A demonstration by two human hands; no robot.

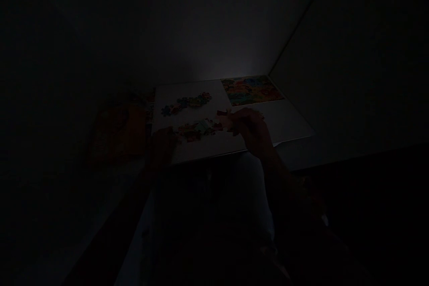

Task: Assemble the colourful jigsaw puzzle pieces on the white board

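In the head view everything is dim; a white board lies on a pale table, its far edge close to a wall and its right corner near a second wall; a colourful rectangular picture fills the board's far right corner.

Two loose clusters of jigsaw pieces sit on the board; the upper cluster lies well inside the left edge, and the lower cluster lies just below it, nearer the person; bare board stays open between them and along the right side, below the picture.

The right hand is over the board, its fingers bunched and pinching something pale at the lower cluster's right end, though the exact piece is too dim to make out; the left hand sits at the board's near left corner, just beside the lower cluster, and I cannot tell whether it is spread or holding anything; an orange box lies just beyond the board's left edge.
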